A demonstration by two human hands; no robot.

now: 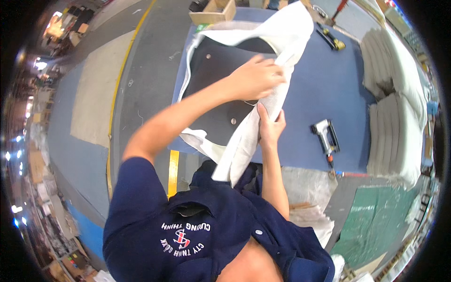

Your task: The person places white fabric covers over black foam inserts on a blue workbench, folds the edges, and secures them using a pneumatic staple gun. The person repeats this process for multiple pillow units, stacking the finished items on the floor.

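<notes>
A dark, flat panel (213,80) with a few small round metal spots lies on the blue table, white fabric (244,136) wrapped loosely around its edges. Along the right side the fabric is gathered into a long fold that runs across the panel's edge. My left hand (258,77) reaches across the panel, its fingers closed on the upper part of this fold and slightly blurred. Lower down, my right hand (271,127) grips the same fold from the right, thumb on top. A loose thread shows near the thumb. The panel's right edge is hidden under the fabric.
On the blue table (300,131) a silver and black staple gun (325,136) with a hose lies to the right. A yellow and black tool (332,38) lies at the far right. Stacked white padded pieces (394,136) line the right edge. A wooden box (213,16) stands far left.
</notes>
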